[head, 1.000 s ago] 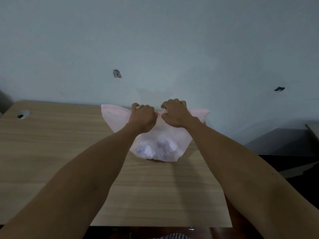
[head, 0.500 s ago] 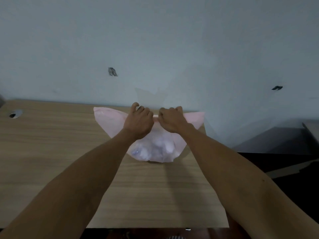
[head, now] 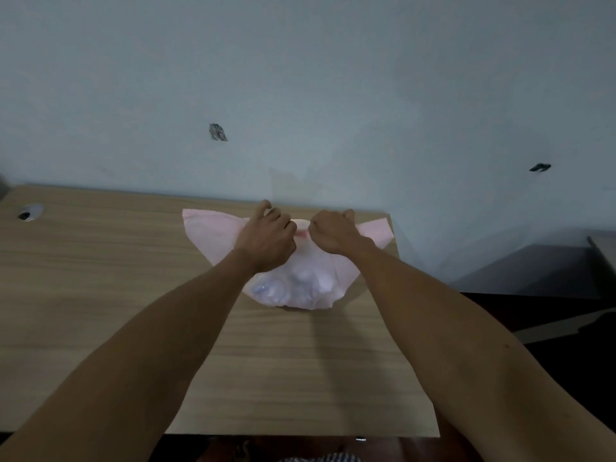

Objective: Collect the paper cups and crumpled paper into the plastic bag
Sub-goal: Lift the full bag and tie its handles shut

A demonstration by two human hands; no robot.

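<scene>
A wooden table with pale grain fills the lower part of the view, set against a plain bluish-grey wall. At the very bottom edge, below the table's near side, a scrap of striped cloth shows, too cut off to tell more.

Two bare forearms reach forward over the table from the near corners and meet towards its far side. The left hand has its fingers curled down over the gathered top of a pink plastic bag; its first finger sticks up a little. The right hand is closed in a fist, pinching the same gathered top just beside the left hand, with a short twisted band of pink plastic stretched between the two.

The bag rests on the table near its far right corner. Its rounded bottom bulges towards the viewer, and pale white shapes show through the thin plastic; which are cups and which are paper cannot be told. Two loose flaps spread out to the left and right behind the hands.

Further left, near the table's far edge, sits a small round cable hole. On the wall are two dark marks, well apart.
</scene>
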